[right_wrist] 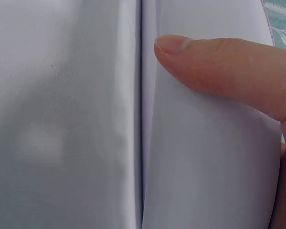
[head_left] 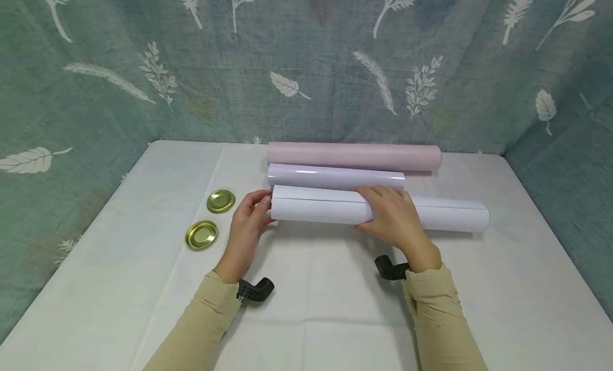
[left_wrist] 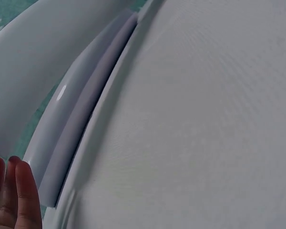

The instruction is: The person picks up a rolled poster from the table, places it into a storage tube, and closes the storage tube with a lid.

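A long white roll (head_left: 321,205) with a seam along its length lies across the middle of the table in the head view. My right hand (head_left: 395,214) grips it near the middle, fingers over the top; its thumb (right_wrist: 214,67) presses beside the seam in the right wrist view. At the roll's left end is my left hand (head_left: 246,227), its thumb and fingers at the rim. Several of its fingers (left_wrist: 26,191) look fairly straight in the left wrist view. Whatever lies between the left hand and the roll's end is hidden.
Behind the white roll lie a glossy lilac roll (head_left: 335,177) and a thicker pink roll (head_left: 354,156). Two round gold lids (head_left: 221,201) rest on the white-covered table (head_left: 306,328) to the left. A green leaf-patterned curtain (head_left: 306,67) borders the back and sides.
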Motion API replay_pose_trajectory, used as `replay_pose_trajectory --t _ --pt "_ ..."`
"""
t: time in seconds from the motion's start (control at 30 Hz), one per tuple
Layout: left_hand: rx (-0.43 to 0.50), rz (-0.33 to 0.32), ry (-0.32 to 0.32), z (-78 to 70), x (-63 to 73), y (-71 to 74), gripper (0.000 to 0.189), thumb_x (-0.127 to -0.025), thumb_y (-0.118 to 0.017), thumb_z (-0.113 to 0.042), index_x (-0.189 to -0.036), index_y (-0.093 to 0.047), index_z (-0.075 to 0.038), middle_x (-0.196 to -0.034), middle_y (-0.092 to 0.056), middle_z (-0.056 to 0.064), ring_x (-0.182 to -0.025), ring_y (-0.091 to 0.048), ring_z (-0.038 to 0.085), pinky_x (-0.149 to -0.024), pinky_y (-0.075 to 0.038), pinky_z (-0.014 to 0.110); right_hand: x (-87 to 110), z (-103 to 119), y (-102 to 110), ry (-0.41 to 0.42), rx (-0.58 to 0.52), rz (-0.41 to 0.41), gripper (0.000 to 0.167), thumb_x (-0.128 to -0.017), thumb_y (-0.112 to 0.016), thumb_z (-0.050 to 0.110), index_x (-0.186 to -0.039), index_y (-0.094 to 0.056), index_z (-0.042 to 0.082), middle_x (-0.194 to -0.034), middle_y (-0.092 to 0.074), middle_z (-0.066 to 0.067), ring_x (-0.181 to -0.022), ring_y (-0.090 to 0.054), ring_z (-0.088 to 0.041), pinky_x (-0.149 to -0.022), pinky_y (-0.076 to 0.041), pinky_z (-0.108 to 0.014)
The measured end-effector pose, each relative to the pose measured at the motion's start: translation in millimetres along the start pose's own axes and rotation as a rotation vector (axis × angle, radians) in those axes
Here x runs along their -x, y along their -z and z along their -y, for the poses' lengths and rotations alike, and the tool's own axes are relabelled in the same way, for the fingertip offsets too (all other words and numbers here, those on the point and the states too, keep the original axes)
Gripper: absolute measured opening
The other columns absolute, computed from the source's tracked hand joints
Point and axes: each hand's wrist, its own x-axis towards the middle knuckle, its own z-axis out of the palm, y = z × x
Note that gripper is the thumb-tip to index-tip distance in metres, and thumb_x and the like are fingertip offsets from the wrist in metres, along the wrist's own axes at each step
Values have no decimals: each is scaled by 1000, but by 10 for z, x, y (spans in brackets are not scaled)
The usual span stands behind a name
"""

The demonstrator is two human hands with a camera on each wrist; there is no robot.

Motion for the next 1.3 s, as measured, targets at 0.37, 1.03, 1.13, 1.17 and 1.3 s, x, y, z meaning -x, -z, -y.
replay_pose_trajectory --t 0.37,1.03,1.13,1.17,1.3 --pt "-53 -73 -10 -248 -51 268 42 -89 -53 -36 -119 -46 -7 -115 -50 17 -104 -52 33 -81 -46 38 18 -6 -35 1 2 18 76 -60 -79 42 -127 -47 22 -119 -54 -2 -110 -47 -24 -87 -29 -49" --pt "-322 -176 125 -553 78 1018 51 -87 -51 -44 -122 -47 -7 -118 -49 16 -108 -47 26 -83 -45 33 -1 15 -142 17 27 72 78 -60 -78 43 -127 -47 20 -116 -55 -4 -109 -47 -27 -88 -29 -49" --pt "-273 -264 86 -422 25 1238 51 -85 -55 -43 -121 -49 -7 -115 -52 13 -106 -49 21 -80 -46 29 1 4 -162 23 39 63 79 -58 -79 44 -126 -48 20 -115 -56 -4 -107 -48 -27 -86 -30 -48" --pt "-231 -281 72 -360 5 1322 51 -85 -57 -42 -121 -49 -7 -115 -52 12 -106 -49 21 -80 -47 29 2 -1 -168 25 43 61 79 -57 -79 45 -126 -48 20 -115 -56 -4 -107 -48 -27 -86 -30 -48" --pt "-174 -307 104 -207 -25 1542 55 -82 -60 -43 -122 -49 -7 -117 -50 11 -108 -48 22 -79 -47 25 3 -17 -190 33 55 61 81 -56 -78 47 -126 -48 20 -116 -56 -3 -108 -47 -26 -85 -31 -47"
